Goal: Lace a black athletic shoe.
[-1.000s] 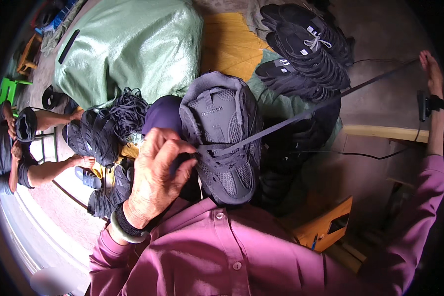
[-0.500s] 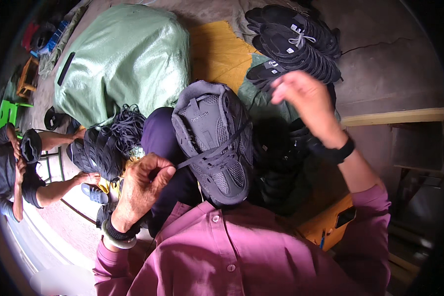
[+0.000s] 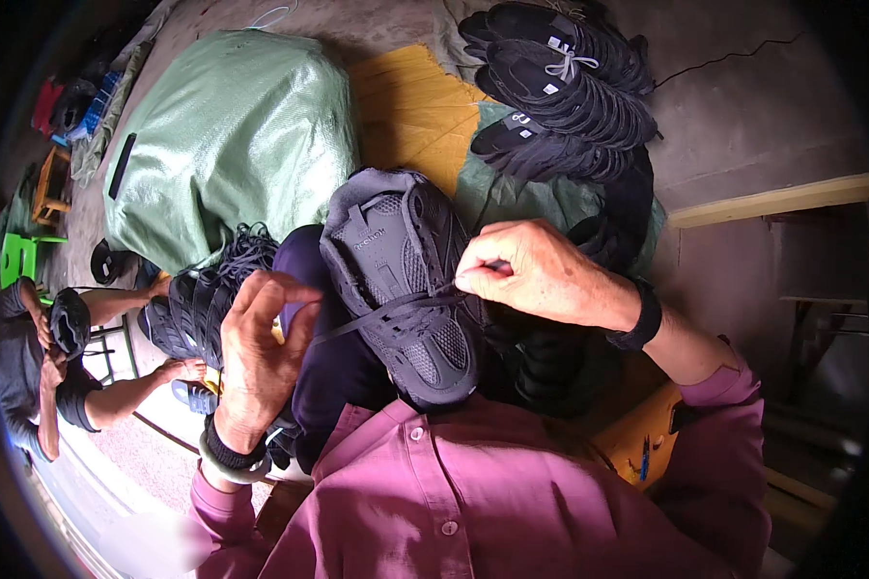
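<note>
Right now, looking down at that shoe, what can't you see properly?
In the head view:
The sole of the sneaker: hidden beneath its upper.
Where the shoelace ends leftward: the left hand covers it.
What's in the green sack: its woven wall hides it.
The little blue object at lower right: too small to identify.

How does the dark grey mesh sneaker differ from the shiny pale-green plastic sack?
The sack looks much larger than the sneaker.
The sack is glossy and wrinkled; the sneaker is matte, with mesh panels.
The person's right hand pinches the sneaker's lace; no hand touches the sack.
Both are in front of the person.
</note>
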Available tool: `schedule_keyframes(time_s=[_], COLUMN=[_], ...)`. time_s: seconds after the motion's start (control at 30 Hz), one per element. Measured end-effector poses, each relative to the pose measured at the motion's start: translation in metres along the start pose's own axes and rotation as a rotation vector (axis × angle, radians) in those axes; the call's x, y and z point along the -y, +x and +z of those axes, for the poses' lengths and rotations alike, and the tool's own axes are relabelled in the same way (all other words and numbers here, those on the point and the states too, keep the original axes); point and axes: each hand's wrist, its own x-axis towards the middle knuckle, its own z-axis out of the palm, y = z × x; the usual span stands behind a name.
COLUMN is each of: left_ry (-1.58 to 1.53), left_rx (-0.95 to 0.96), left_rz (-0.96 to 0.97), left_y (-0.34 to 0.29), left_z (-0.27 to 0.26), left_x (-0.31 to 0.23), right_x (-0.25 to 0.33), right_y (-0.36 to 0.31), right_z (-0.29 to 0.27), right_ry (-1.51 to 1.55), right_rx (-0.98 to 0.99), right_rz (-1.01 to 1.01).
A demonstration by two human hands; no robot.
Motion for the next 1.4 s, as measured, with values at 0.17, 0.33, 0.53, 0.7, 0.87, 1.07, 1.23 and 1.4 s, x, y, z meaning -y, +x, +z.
schedule_keyframes(time_s=[0.17,0.33,0.53,0.7,0.87,1.07,1.23,1.4], left_ry=[0.032,0.046,0.110,0.079,0.047,0.079,0.166,0.182], left_rx=[0.044,0.080,0.074,0.071,0.063,0.077,0.081,0.142], left_rz=[0.249,0.365,0.331,0.247,0.230,0.262,0.355,0.345], left_y=[0.032,0.051,0.053,0.051,0.051,0.050,0.051,0.056], left_z=[0.021,0.039,0.052,0.062,0.068,0.066,0.064,0.063], left_x=[-0.023,-0.033,-0.036,-0.034,-0.033,-0.032,-0.034,-0.035], right_x=[0.005,0.003,0.002,0.003,-0.002,-0.001,-0.011,-0.019], right_y=[0.004,0.002,0.000,-0.005,-0.004,-0.002,0.001,0.004], right_z=[0.002,0.008,0.011,0.021,0.032,0.037,0.026,0.026], right_ry=[-0.072,-0.110,-0.174,-0.205,0.010,-0.045,0.108,0.134], right_rx=[-0.059,-0.146,-0.197,-0.226,-0.231,-0.239,-0.038,0.023], right_rz=[-0.008,-0.035,-0.105,-0.201,-0.070,-0.046,0.150,0.096])
